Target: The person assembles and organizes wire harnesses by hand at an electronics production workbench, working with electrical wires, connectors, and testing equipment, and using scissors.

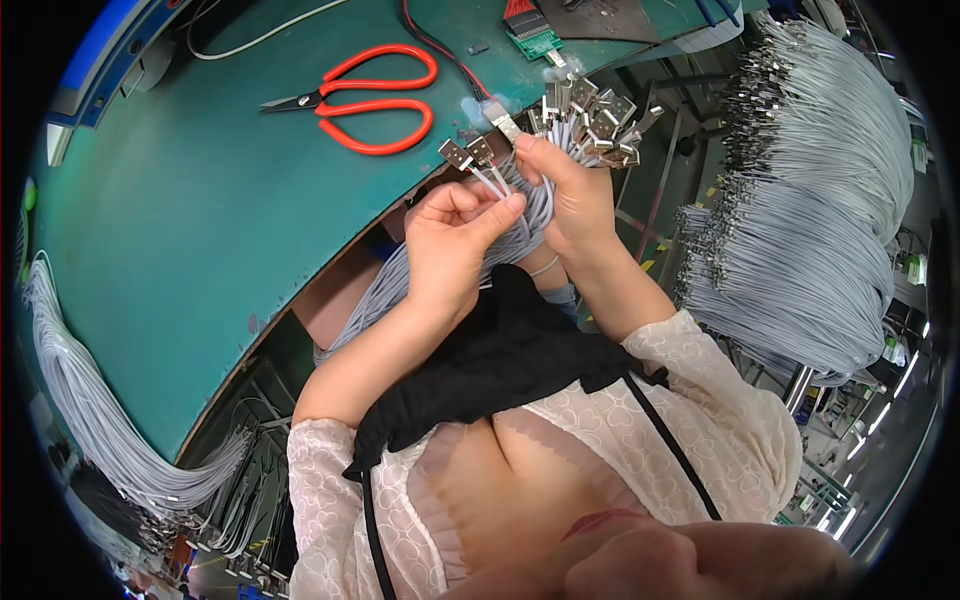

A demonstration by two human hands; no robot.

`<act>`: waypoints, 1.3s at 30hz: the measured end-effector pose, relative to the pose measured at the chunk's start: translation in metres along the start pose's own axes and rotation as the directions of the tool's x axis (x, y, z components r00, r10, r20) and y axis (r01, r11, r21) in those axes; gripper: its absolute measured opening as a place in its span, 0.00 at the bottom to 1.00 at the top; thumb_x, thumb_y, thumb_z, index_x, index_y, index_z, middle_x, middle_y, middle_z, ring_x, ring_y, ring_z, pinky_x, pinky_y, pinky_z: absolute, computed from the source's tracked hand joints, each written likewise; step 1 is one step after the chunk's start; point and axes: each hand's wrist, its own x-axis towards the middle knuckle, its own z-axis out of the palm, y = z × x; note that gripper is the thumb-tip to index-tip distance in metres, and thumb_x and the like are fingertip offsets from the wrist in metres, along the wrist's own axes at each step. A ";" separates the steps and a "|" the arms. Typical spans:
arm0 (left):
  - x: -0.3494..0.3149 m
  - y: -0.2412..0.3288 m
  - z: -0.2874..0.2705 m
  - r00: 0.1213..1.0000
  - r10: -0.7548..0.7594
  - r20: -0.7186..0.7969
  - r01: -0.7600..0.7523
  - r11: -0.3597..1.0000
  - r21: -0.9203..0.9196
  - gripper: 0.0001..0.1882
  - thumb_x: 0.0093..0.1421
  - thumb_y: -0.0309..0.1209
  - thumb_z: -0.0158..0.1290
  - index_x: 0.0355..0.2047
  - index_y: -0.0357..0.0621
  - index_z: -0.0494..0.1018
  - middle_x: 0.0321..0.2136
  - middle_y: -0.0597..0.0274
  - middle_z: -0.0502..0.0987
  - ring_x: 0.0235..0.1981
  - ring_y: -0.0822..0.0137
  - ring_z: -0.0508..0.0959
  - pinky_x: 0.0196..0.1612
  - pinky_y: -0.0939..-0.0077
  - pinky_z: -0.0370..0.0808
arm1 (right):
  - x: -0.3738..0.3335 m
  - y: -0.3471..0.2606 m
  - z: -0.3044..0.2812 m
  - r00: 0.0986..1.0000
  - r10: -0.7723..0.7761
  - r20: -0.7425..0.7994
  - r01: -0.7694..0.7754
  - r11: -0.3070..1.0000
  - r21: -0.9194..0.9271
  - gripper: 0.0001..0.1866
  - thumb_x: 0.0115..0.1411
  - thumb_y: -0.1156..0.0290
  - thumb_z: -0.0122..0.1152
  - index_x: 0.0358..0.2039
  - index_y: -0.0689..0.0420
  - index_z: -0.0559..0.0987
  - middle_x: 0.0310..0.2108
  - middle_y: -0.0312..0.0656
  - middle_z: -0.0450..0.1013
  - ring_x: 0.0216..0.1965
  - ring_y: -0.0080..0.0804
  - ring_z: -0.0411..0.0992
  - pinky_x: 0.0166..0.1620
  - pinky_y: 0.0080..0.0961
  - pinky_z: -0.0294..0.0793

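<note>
Cables (545, 205), thin and grey, sit in a fat bunch in my right hand (575, 195). That hand is closed around the bunch, just past the edge of the green table (180, 220). The little metal plugs (590, 115) at the cable ends stick up above my fingers like a bunch of flowers.

My left hand (450, 235) is right beside it. Its thumb and finger pinch two cables and pull them away from the rest. The two plugs on those cables (468, 153) stand up on their own, a bit apart from the big bunch.

I think the good way to do this is to hold the bunch tight, so it does not slip. I should pull only a few cables at a time, gently, so they do not get tangled. I should hold the wire and not tug on the plug.

On the table lie red scissors (370, 98), near my hands. Farther up is a small green board (532, 40) with a red strip on top. A black and red wire runs to it.

More grey cables hang in a huge heap on my right (810, 200). Another bunch hangs over the table edge on my left (90, 400).

I see small green and white tags at the far right edge (912, 268). They are too small to tell more.
</note>
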 end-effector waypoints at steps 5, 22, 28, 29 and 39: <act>0.000 0.002 0.002 0.998 -0.028 -0.059 0.030 0.999 0.021 0.17 0.44 0.16 0.55 0.10 0.43 0.59 0.23 0.63 0.72 0.23 0.79 0.69 0.29 0.87 0.67 | 0.001 0.001 0.003 1.000 -0.013 -0.009 0.013 1.000 -0.027 0.05 0.45 0.81 0.56 0.23 0.58 0.71 0.19 0.32 0.67 0.19 0.17 0.62 0.22 0.13 0.61; -0.001 0.003 -0.003 0.999 -0.038 0.031 0.036 0.997 0.072 0.18 0.41 0.14 0.56 0.11 0.44 0.57 0.20 0.64 0.70 0.22 0.78 0.67 0.28 0.85 0.67 | -0.003 -0.005 0.000 0.998 0.054 0.022 -0.052 0.995 -0.089 0.06 0.45 0.81 0.55 0.26 0.59 0.71 0.21 0.33 0.67 0.22 0.18 0.65 0.26 0.14 0.64; 0.002 0.007 0.000 0.993 -0.117 0.009 0.117 0.993 0.004 0.19 0.41 0.15 0.56 0.13 0.46 0.56 0.19 0.65 0.69 0.22 0.77 0.68 0.29 0.84 0.67 | -0.001 -0.002 0.005 0.999 0.023 -0.034 -0.024 1.000 -0.011 0.04 0.46 0.79 0.55 0.23 0.58 0.71 0.19 0.32 0.66 0.19 0.17 0.62 0.24 0.13 0.63; 0.002 0.008 0.000 0.990 -0.138 0.007 0.138 0.990 -0.007 0.19 0.42 0.15 0.56 0.13 0.46 0.56 0.19 0.65 0.69 0.22 0.76 0.68 0.29 0.84 0.67 | 0.000 -0.002 0.004 0.999 0.039 -0.012 -0.039 0.999 0.018 0.04 0.46 0.79 0.55 0.24 0.58 0.71 0.19 0.32 0.66 0.19 0.17 0.62 0.24 0.13 0.63; 0.006 0.003 0.001 0.987 -0.159 0.034 0.160 0.987 -0.023 0.19 0.42 0.16 0.56 0.13 0.47 0.56 0.19 0.66 0.69 0.22 0.76 0.68 0.30 0.84 0.66 | 0.002 0.000 0.010 0.998 0.060 -0.022 -0.059 0.998 0.031 0.05 0.46 0.80 0.55 0.26 0.58 0.71 0.20 0.32 0.66 0.20 0.17 0.64 0.23 0.14 0.64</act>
